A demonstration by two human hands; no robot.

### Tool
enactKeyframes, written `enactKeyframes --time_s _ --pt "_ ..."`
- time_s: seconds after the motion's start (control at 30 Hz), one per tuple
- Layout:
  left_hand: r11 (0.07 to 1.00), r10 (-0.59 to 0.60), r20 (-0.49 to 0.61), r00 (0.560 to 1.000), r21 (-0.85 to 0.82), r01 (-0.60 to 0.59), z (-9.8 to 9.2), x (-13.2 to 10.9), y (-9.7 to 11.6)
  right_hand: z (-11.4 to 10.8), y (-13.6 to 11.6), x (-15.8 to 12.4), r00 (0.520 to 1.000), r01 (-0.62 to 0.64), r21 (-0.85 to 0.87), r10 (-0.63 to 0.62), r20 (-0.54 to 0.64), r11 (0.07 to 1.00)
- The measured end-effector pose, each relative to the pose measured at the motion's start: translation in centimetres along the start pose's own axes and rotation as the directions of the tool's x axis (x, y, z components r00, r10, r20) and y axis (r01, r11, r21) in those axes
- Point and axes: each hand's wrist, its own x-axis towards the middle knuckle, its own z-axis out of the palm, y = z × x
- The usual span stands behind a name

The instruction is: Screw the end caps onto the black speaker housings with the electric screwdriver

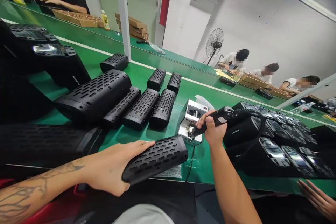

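My left hand [115, 166] is closed around the near end of a black perforated speaker grille [157, 158] lying across the front edge of the green bench [147, 134]. My right hand [212, 129] grips a black electric screwdriver [217, 119] with a cable, its tip down at a small silver screw feeder box [191, 117]. Several more black perforated grilles [141, 106] lie in rows beyond my left hand.
Black speaker bodies [275, 143] are stacked at the right, and larger black units [42, 52] at the left. Another person's fingers [317, 196] show at the lower right. People sit at cardboard trays [257, 82] across the belt; a fan [214, 43] stands behind.
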Motion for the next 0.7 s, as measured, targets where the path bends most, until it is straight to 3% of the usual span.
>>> enactKeyframes --time_s 0.1,0.23,0.47,0.6,0.7 --pt "0.997 0.075 0.175 0.982 -0.041 -0.069 -0.8 1.9 0.2 0.2 0.2 -0.5 0.999 -0.036 -0.034 0.036 0.023 0.999" --pt "0.995 0.102 0.175 0.979 -0.015 -0.101 -1.0 2.9 0.1 0.4 -0.4 -0.8 0.999 -0.044 -0.05 0.043 -0.026 0.998" --pt "0.999 0.035 0.013 0.999 0.02 -0.035 1.3 1.1 0.0 0.4 -2.1 -1.4 0.997 -0.05 -0.018 0.049 -0.056 0.999" --pt "0.997 -0.072 -0.115 0.991 -0.049 0.066 3.2 -0.5 -1.2 -0.1 -6.4 -2.9 0.999 -0.031 0.014 0.031 -0.029 0.999" --pt "0.982 -0.143 -0.146 0.979 -0.141 0.123 4.6 -1.4 -2.3 0.4 -9.9 -4.7 0.996 -0.081 0.051 0.079 0.038 0.995"
